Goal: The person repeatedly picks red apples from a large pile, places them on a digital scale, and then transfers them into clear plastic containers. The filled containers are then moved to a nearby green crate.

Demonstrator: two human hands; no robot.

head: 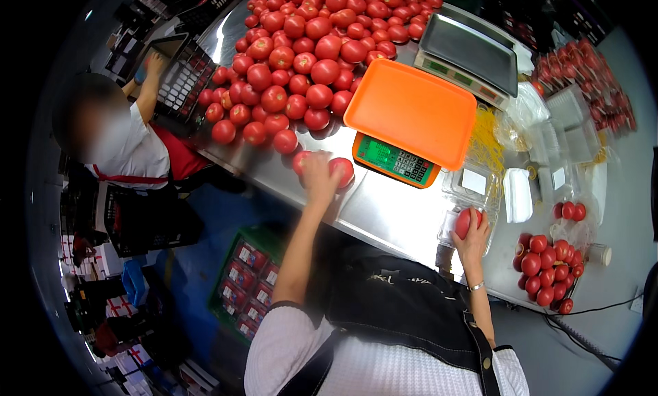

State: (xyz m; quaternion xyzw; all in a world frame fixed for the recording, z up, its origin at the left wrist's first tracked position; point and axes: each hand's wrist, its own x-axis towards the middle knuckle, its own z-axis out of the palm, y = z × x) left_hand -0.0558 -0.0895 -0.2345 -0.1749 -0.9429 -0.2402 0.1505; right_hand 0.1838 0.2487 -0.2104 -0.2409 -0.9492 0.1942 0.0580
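Observation:
My left hand [320, 176] is on the steel table, slightly blurred, its fingers between two red tomatoes, one at its left and one [342, 172] at its right; whether it grips either cannot be told. My right hand [473, 236] has its fingers around a tomato [467, 223] over a clear plastic clamshell box [447, 226] near the table's front edge. A large heap of tomatoes [318, 72] spreads beyond my left hand. Between the hands and farther back stands an orange digital scale [393, 159] with an orange tray [414, 111] on top.
A second scale [465, 54] stands behind. Yellow rubber bands [486, 144], white pads [517, 195], clear boxes [568, 113] and more tomatoes [547, 267] lie at the right. At the left, a co-worker [139, 144] reaches into a black crate [185, 82]. A green crate [247, 283] of packed boxes is below.

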